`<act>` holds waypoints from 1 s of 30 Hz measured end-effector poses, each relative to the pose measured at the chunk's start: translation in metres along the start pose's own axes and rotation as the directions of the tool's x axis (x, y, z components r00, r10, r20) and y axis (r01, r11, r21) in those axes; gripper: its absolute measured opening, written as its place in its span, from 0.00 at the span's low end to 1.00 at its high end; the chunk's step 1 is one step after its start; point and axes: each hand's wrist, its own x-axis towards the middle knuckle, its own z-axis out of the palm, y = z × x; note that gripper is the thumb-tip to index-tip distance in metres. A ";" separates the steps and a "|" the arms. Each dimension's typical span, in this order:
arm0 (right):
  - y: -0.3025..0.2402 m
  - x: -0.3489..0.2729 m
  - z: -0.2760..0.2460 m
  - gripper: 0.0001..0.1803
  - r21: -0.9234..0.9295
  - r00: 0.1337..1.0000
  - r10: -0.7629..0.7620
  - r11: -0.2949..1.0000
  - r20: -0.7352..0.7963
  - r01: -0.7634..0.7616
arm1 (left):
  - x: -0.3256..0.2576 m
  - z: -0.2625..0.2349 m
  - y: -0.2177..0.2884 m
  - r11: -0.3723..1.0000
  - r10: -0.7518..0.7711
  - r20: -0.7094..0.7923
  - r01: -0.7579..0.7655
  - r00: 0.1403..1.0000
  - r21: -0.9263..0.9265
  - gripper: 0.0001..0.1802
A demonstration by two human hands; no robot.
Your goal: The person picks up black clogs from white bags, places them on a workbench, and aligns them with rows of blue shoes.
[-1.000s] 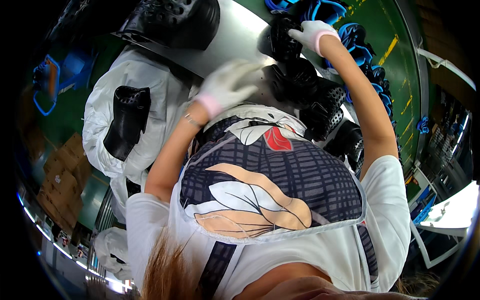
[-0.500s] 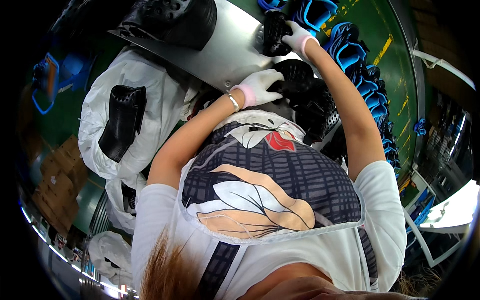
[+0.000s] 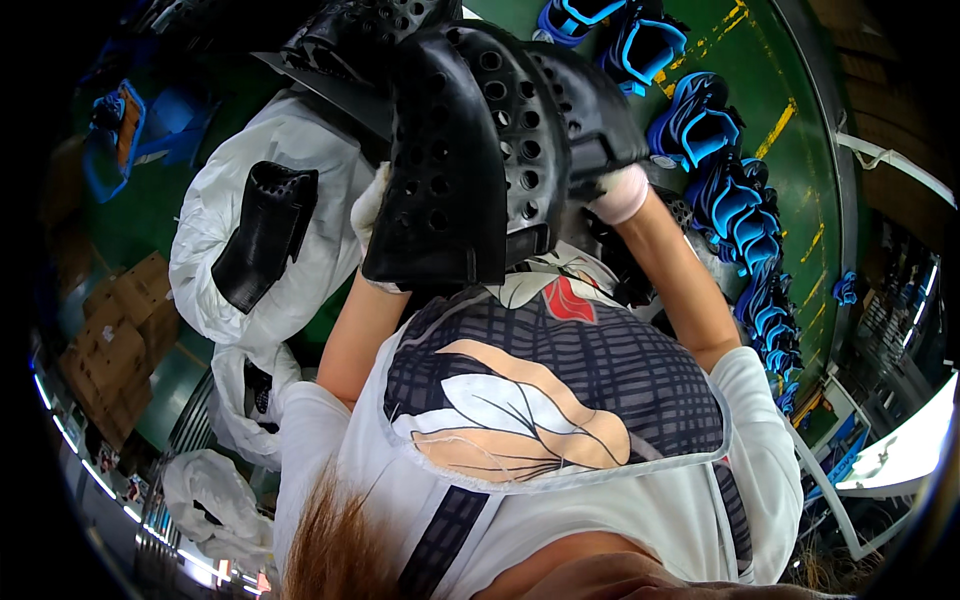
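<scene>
Close in front of me, I hold up curved black perforated plastic shells (image 3: 440, 150), nested or overlapping, with rows of round holes. My left hand (image 3: 369, 212), in a white glove with a pink cuff, grips the left edge; the shells hide most of its fingers. On the other side my right hand (image 3: 620, 194), gloved alike, is closed at the lower right edge of the rear shell (image 3: 590, 110), its fingertips out of sight. Beyond them, another black perforated shell (image 3: 345, 35) lies at the far left of the metal worktable (image 3: 335, 95).
At left stands a white plastic bag (image 3: 205, 230) with a black shell (image 3: 268, 235) on it. Cardboard boxes (image 3: 115, 340) and a blue stool (image 3: 175, 125) are farther left. Rows of blue-and-black boots (image 3: 700, 125) stand on the green floor (image 3: 790, 190) at right.
Both hands have drawn back from the worktable, bringing the black shells up close before me. Earlier my right hand was on a black piece at the far side and my left hand was lower.
</scene>
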 end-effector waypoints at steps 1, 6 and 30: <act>-0.018 0.003 0.001 0.28 -0.098 0.996 -0.043 0.995 -0.078 0.035 | 0.002 -0.001 0.001 1.000 -0.011 0.022 0.010 1.000 0.013 0.28; -0.031 -0.058 0.023 0.31 0.084 0.981 0.179 0.979 0.069 -0.185 | -0.004 0.021 -0.015 0.989 0.075 -0.072 -0.065 0.995 0.135 0.28; -0.052 -0.024 0.033 0.17 -0.034 0.855 0.459 0.885 0.242 -0.465 | -0.109 0.040 0.076 0.459 0.825 -0.307 -0.245 0.475 0.854 0.20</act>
